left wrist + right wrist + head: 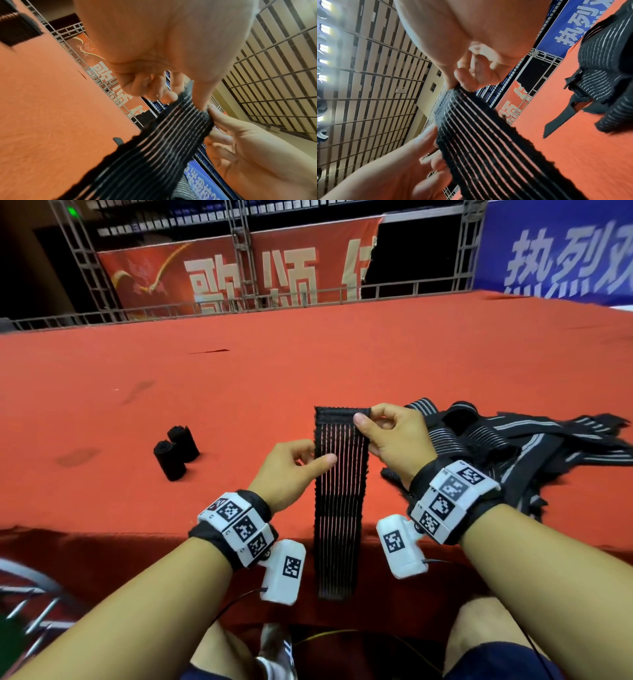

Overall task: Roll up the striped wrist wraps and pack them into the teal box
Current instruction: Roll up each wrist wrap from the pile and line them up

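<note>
Wrist wrap in work: one striped wrist wrap (339,501) hung flat and unrolled between both hands above the near edge of the desk (308,371), its lower end dangling past that edge.
Right hand: the right hand (394,436) pinched the wrap's top right corner between thumb and curled fingers; the right wrist view showed the same pinch at the upper hem.
Left hand: the left hand (291,470) gripped the wrap's left edge lower down, thumb laid across the front of the stripes and fingers curled behind.
Done so far: two rolled wraps (176,450) lay touching side by side on the desk, to the left of the hands and a little way in from the near edge.
Left to do: a loose heap of unrolled wraps (513,446) lay near the right edge of the desk, just beyond the right hand; the held one showed no first turn yet.
Teal box: not visible in any view, so packing looked not begun.
Progress judged: early; most of the rolling and all of the packing remained.
</note>
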Demonstrator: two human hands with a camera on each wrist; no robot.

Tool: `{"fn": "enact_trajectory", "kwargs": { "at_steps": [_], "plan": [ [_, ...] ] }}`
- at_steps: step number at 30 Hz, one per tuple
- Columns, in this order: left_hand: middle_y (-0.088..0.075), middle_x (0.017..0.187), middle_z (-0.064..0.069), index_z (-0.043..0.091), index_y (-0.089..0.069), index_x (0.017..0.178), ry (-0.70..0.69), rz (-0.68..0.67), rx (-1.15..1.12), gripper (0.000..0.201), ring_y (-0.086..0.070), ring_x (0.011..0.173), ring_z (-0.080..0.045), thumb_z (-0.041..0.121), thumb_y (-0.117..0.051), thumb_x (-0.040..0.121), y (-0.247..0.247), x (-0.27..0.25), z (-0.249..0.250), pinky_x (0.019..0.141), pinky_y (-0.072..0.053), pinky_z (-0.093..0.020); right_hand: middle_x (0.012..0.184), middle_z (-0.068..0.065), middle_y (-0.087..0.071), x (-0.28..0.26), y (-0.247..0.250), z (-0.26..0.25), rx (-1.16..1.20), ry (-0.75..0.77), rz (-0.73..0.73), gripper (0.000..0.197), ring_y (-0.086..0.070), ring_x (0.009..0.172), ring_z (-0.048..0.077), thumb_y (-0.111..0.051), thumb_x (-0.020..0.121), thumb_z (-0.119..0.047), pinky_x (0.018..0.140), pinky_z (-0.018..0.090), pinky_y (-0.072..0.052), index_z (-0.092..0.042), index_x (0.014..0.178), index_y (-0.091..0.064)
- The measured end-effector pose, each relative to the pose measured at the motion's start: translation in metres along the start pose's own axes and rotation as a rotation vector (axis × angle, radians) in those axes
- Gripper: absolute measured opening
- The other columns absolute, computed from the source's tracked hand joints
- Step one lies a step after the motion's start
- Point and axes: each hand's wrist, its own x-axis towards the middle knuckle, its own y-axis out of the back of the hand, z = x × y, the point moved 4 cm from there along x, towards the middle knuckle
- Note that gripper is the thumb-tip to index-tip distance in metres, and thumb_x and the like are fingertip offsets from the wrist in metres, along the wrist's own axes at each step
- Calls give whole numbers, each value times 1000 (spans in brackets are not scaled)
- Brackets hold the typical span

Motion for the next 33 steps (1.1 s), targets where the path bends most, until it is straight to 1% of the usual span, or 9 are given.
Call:
{"fn": "enact_trajectory", "kwargs": {
  "at_steps": [5, 10, 14, 16, 18, 21, 26, 30, 33],
  "plan": [
    [-49, 61, 17, 23, -65, 69, -23, 188, -16, 27, -45, 64, -6, 32, -69, 93, 8, 4, -7, 68, -38, -31, 65, 4, -57, -3, -12, 14, -83, -32, -71, 15, -44, 45, 7, -69, 95, -15, 45, 20, -37, -6, 84, -68],
    [-49, 55, 7, 21, -66, 68, 97, 182, -85, 28, -40, 52, -12, 26, -68, 95, 3, 11, -34, 57, -33, -29, 74, -2, -65, 4, -12, 37, -359, 42, -40, 19, -56, 70, 10, -74, 89, -33, 75, 34, -47, -16, 80, -72],
    [-65, 57, -2, 15, -63, 78, 186, 167, -153, 23, -50, 42, -13, 18, -59, 101, -6, 24, -50, 45, -36, -22, 57, -8, -60, 12, -20, 57, -379, -44, -49, 20, -56, 52, 9, -74, 90, -31, 62, 27, -45, -28, 72, -64],
    [-72, 68, -7, 14, -61, 83, 246, 179, -216, 21, -61, 47, -16, 16, -55, 103, -11, 36, -61, 43, -41, -21, 62, -5, -68, 17, -26, 69, -345, -92, -96, 9, -63, 50, 9, -71, 92, -23, 56, 25, -47, -28, 87, -65],
    [-74, 75, -9, 13, -59, 85, 284, 205, -261, 20, -69, 58, -15, 14, -52, 104, -13, 50, -73, 47, -48, -21, 81, -4, -75, 21, -32, 81, -341, -161, -147, 25, -73, 68, 14, -70, 92, -17, 54, 28, -53, -19, 116, -63],
    [-74, 92, -12, 17, -59, 100, 303, 181, -287, 10, -74, 81, -16, 10, -53, 103, -20, 75, -94, 66, -57, -24, 110, -5, -74, 29, -34, 101, -376, -236, -177, 56, -72, 94, 18, -72, 89, -20, 84, 41, -59, -20, 140, -48],
    [-63, 125, -5, 22, -34, 149, 458, -20, -260, 66, -65, 105, -13, 16, -69, 94, -48, 96, -132, 101, -52, -39, 111, 0, -72, 40, -18, 115, -414, -336, -141, 45, -69, 102, 19, -75, 87, -21, 93, 48, -55, -16, 128, -57],
    [-63, 128, -6, 16, -42, 145, 409, -70, -114, 63, -63, 110, -16, 15, -73, 91, -71, 103, -129, 102, -49, -34, 91, -9, -70, 34, 9, 119, -455, -360, -53, 32, -70, 94, 16, -77, 85, -18, 94, 46, -55, -15, 115, -66],
    [-68, 115, -3, 18, -60, 125, 287, -114, -41, 41, -67, 103, -18, 13, -76, 88, -92, 110, -106, 101, -53, -41, 88, -4, -72, 28, 36, 113, -474, -350, 103, 23, -69, 84, 17, -76, 83, -16, 94, 44, -54, -17, 105, -70]
  ]
}}
